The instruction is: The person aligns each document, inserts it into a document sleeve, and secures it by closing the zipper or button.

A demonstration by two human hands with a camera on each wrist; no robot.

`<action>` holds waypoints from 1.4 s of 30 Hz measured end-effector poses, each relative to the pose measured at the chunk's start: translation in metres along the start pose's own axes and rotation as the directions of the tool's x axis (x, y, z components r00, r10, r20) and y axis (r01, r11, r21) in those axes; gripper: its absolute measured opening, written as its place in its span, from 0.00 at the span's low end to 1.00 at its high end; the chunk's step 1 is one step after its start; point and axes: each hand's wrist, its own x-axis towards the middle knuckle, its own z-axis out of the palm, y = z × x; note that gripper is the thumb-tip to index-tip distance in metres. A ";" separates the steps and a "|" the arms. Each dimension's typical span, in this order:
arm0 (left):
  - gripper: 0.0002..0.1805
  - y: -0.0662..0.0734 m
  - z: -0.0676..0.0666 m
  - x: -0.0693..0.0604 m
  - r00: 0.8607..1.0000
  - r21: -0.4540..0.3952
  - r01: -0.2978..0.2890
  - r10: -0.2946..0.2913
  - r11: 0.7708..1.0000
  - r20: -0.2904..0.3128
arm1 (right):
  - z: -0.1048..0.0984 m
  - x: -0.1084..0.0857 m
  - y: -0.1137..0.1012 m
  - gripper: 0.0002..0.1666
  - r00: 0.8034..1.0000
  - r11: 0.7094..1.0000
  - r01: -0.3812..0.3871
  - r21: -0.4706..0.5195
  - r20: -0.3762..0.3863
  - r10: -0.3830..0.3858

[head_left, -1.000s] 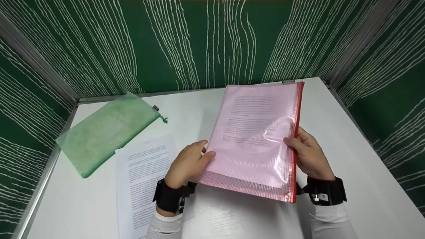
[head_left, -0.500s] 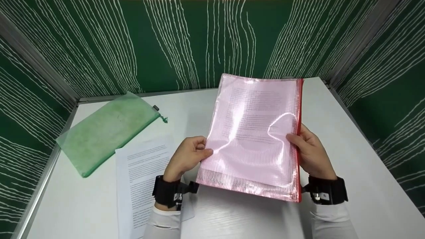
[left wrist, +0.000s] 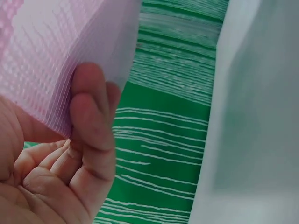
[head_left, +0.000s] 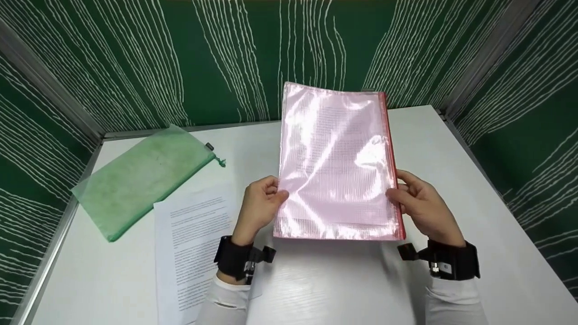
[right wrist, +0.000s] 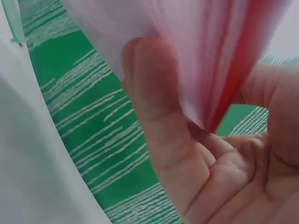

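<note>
A pink mesh zipper pouch (head_left: 334,180) is held up off the table, tilted toward me, with a red zipper edge (head_left: 392,149) along its right side. Faint printed lines of a paper show through its glossy front. My left hand (head_left: 258,205) pinches the left edge low down, thumb in front and curled fingers behind. On the zipper side, my right hand (head_left: 426,210) grips the pouch the same way. In the right wrist view, the fingers (right wrist: 156,79) lie against the pouch's back; the left wrist view shows curled fingertips (left wrist: 91,116) behind the mesh.
On the white table (head_left: 460,189), a green zipper pouch (head_left: 149,180) lies flat at the left, its cord pull toward the middle. Printed sheets (head_left: 198,257) lie in front of it, beside my left forearm. Green walls with white lines (head_left: 311,45) enclose the table's back and sides.
Both hands have raised the pink pouch and tilted it more upright, its top shifting left and up. More glare covers its front now. The green pouch and printed sheets stay put.
</note>
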 end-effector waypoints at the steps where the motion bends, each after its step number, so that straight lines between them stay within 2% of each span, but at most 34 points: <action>1: 0.06 0.000 0.001 0.002 1.000 0.006 -0.012 0.012 1.000 -0.016 | -0.001 -0.001 -0.001 0.28 1.000 1.000 -0.005 -0.021 -0.004 0.005; 6: 0.07 -0.001 0.006 0.013 0.995 0.065 -0.052 0.057 0.997 -0.078 | -0.005 -0.003 -0.003 0.28 0.999 0.996 -0.026 -0.083 -0.047 0.023; 12: 0.05 -0.002 0.015 0.026 0.994 0.107 -0.026 0.037 0.994 -0.101 | -0.006 -0.003 -0.001 0.28 0.988 0.997 -0.006 -0.081 -0.152 -0.007; 18: 0.06 -0.004 0.024 0.038 0.994 0.115 -0.012 0.025 0.993 -0.105 | -0.008 -0.002 0.003 0.26 0.961 0.998 0.001 -0.055 -0.275 -0.016; 26: 0.05 -0.012 0.037 0.054 0.995 0.161 0.074 -0.061 0.984 -0.084 | -0.013 0.003 0.013 0.24 0.914 1.000 0.009 -0.024 -0.406 -0.018; 29: 0.06 -0.017 0.041 0.060 0.993 0.182 0.100 -0.088 0.978 -0.073 | -0.016 0.005 0.017 0.24 0.908 1.000 -0.005 -0.030 -0.418 -0.008; 37: 0.14 -0.034 0.052 0.070 0.991 0.239 0.132 -0.120 0.962 -0.066 | -0.024 0.008 0.028 0.25 0.915 0.999 -0.042 -0.019 -0.403 0.031; 42: 0.09 -0.041 0.059 0.073 0.985 0.272 0.170 -0.157 0.947 -0.070 | -0.028 0.009 0.034 0.25 0.914 0.998 -0.064 -0.024 -0.403 0.049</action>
